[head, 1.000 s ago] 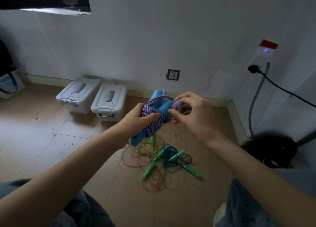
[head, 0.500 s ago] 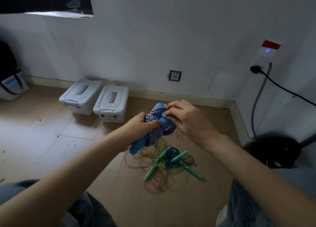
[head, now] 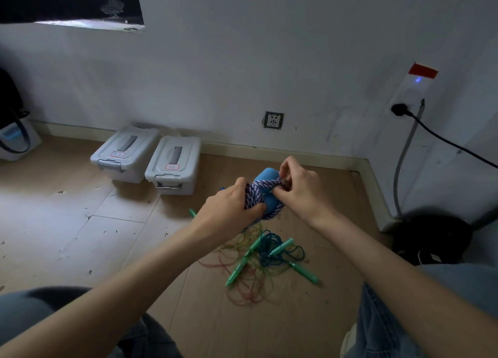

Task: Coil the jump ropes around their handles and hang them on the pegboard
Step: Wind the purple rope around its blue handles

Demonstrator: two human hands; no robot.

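While the left hand (head: pixel 229 209) grips the coiled purple rope (head: pixel 256 196) on its blue handles (head: pixel 266 176) above the floor (head: pixel 80 223), right hand (head: pixel 299 190) pinches the rope's end; slack pinch likely lets coils spring loose.

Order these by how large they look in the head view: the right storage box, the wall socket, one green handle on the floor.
1. Right storage box, clearly largest.
2. Green handle and wall socket look about alike; the handle is nearer the camera, so I leave them unranked.
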